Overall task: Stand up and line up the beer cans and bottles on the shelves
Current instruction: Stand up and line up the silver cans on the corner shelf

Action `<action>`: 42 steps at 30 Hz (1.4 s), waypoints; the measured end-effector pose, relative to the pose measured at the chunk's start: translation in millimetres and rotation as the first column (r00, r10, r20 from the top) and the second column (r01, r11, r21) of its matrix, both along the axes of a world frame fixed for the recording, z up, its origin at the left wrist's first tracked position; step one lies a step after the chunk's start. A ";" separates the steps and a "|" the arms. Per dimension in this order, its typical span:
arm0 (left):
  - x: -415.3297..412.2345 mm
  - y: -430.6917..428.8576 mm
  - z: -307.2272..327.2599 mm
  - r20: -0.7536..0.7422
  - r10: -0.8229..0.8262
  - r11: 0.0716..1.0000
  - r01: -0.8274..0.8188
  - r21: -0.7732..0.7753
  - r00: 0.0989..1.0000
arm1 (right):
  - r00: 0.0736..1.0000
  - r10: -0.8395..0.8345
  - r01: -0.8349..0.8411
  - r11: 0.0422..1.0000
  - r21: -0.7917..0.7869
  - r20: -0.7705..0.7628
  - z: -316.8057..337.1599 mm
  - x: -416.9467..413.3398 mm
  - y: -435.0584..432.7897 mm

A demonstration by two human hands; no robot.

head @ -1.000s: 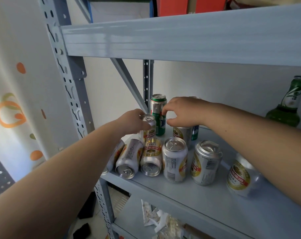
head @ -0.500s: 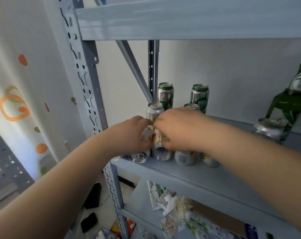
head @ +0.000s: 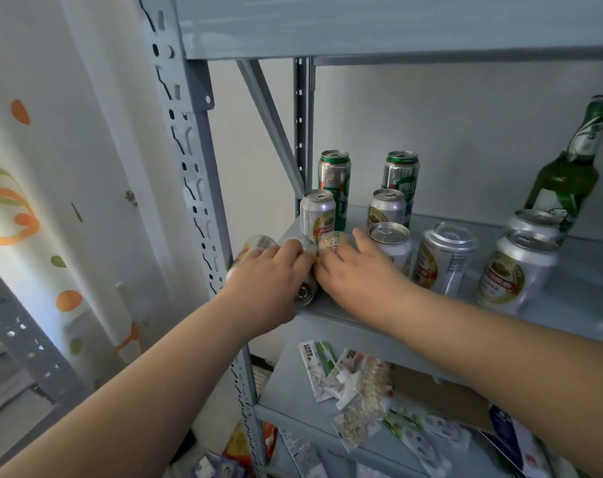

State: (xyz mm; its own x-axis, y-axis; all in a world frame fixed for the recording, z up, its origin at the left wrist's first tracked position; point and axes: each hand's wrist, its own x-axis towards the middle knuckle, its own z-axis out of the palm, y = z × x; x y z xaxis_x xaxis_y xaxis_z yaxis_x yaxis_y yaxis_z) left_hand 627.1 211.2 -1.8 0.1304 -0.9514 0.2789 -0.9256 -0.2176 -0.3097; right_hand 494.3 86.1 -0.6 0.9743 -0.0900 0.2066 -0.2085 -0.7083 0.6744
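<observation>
Leftmost can point(head: 255, 246) lies at the shelf point(head: 345, 322) edge; I reckon a nudge rolls it off. My left hand point(head: 269, 281) curls round a lying can point(head: 305, 292). Right hand point(head: 355, 274) covers the next can point(head: 334, 240), grip unclear. Swinging either upright may topple the standing cans point(head: 389, 236) just beside.

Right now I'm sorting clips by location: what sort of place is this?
Likely a home storeroom or pantry corner: a grey metal shelf rack, beer cans and a green bottle on one shelf, snack packets below.
</observation>
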 end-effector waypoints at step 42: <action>23.6 0.6 30.3 -0.581 0.005 0.962 -0.163 -0.220 0.814 | 0.922 -0.162 -0.061 0.835 0.546 0.351 51.5 -6.8 -17.7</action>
